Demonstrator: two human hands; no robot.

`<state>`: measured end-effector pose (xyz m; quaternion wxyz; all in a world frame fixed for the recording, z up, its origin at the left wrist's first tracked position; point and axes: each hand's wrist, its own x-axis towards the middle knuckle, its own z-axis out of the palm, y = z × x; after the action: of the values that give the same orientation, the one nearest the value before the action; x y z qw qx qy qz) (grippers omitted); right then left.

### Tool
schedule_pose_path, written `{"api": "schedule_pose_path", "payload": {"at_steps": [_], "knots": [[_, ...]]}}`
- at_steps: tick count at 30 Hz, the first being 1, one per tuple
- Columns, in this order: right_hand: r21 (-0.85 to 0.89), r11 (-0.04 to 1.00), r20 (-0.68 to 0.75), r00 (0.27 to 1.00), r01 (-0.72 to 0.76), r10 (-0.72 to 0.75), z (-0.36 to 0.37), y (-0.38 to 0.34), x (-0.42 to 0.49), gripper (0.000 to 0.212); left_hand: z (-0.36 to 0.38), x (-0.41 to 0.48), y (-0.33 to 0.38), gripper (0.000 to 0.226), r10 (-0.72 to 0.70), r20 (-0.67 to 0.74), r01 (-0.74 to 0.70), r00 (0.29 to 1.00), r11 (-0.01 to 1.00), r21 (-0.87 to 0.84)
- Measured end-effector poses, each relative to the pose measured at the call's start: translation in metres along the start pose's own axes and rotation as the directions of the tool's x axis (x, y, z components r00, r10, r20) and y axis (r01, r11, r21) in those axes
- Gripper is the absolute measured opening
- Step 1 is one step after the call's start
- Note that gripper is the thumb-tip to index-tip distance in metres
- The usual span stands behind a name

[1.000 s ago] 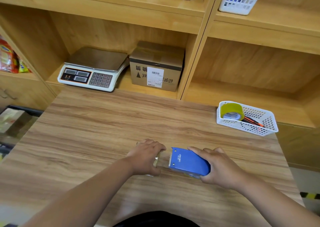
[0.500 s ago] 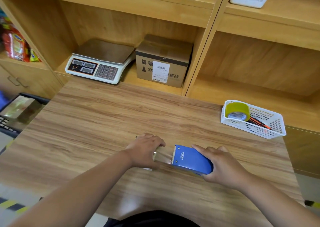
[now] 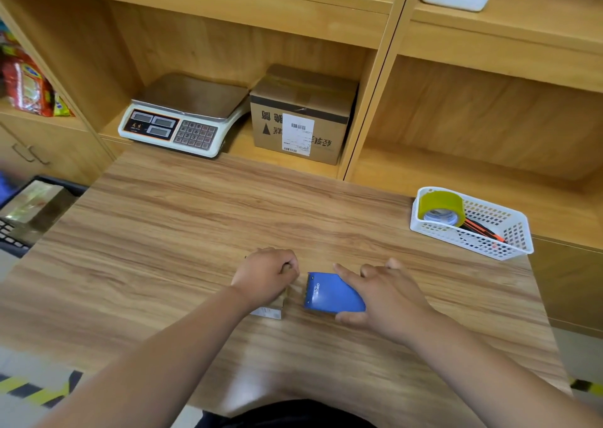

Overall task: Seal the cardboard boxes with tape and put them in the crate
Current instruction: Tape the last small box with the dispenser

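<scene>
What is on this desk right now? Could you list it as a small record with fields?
left hand: grips a small box, mostly hidden beneath it
right hand: holds a blue tape dispenser beside that box
basket: white, on the table at right, holds a yellow-green tape roll
shelf behind: scale and large cardboard box, side by side

Scale (image 3: 182,117) left of carton (image 3: 303,114) behind table (image 3: 195,232); basket (image 3: 456,241) at table's right; dispenser (image 3: 329,292) right of box (image 3: 270,311).
</scene>
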<state>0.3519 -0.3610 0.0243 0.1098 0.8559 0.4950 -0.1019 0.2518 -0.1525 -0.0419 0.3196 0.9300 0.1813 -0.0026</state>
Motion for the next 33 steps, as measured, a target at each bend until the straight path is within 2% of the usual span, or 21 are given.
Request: {"api": "schedule_pose_path", "payload": {"at_steps": [5,10,18,22,26,33], "knots": [[-0.040,0.999,-0.011,1.000,-0.014,0.014,-0.002,-0.014,0.009,0.084,0.002,-0.005,0.002,0.012,-0.031,-0.039,0.031,0.999,1.000,-0.005],[-0.068,0.997,-0.030,0.999,-0.041,0.039,-0.009,-0.021,0.012,0.076,0.005,-0.005,0.001,0.010,0.028,-0.052,-0.027,0.998,0.999,0.027],[-0.106,0.991,0.113,0.989,-0.082,0.094,-0.016,-0.036,0.022,0.064,0.011,-0.005,0.005,0.010,0.090,-0.007,-0.088,0.996,0.983,0.159],[-0.095,0.989,0.174,0.977,-0.110,0.125,-0.020,-0.039,0.024,0.053,0.015,-0.005,0.009,0.010,0.110,-0.027,-0.102,0.994,0.973,0.205],[-0.063,0.987,0.234,0.959,-0.149,0.160,-0.024,-0.037,0.024,0.051,0.018,-0.004,0.016,0.010,0.142,-0.040,-0.125,0.989,0.953,0.275],[-0.054,0.979,0.305,0.930,-0.196,0.203,-0.029,-0.035,0.036,0.040,0.019,-0.003,0.021,0.011,0.132,-0.034,-0.117,0.991,0.951,0.285]]}}
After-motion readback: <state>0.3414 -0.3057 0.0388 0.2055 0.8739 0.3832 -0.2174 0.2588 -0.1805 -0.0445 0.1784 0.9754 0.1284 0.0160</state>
